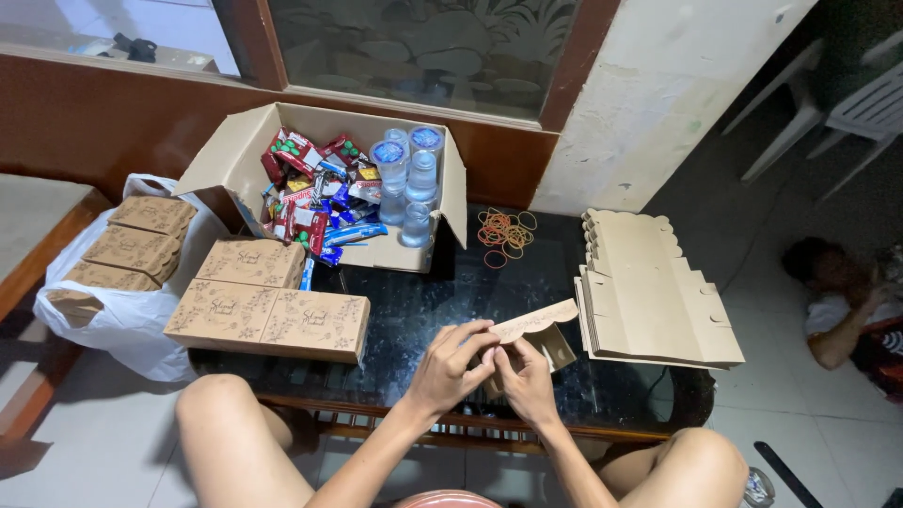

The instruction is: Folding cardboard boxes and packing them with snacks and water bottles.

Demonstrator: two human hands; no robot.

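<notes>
Both hands work at the near edge of the dark glass bench (423,310), meeting over a small part-folded cardboard box (538,337).

Left hand (453,362): fingers curled, tips pinching the box's scalloped flap near its left end. Right hand (527,381): fingers bent, pinching the lower edge of the same box from below. The two hands touch at the fingertips, probably so the thin card is braced on both sides while a flap is bent.

The box sits above the bench, lifted a little, lid flap tilted open toward the far side.

Right of the hands: stack of flat unfolded box blanks (654,292), within easy reach. Left: three closed printed boxes (268,301) grouped on the bench; more in a white plastic bag (113,310) off the bench's left end.

Far side: open carton (235,155) with snack packets (315,193) and small water bottles (409,179). Loose rubber bands (505,232) just right of it.

Another person lies on the floor at far right.
</notes>
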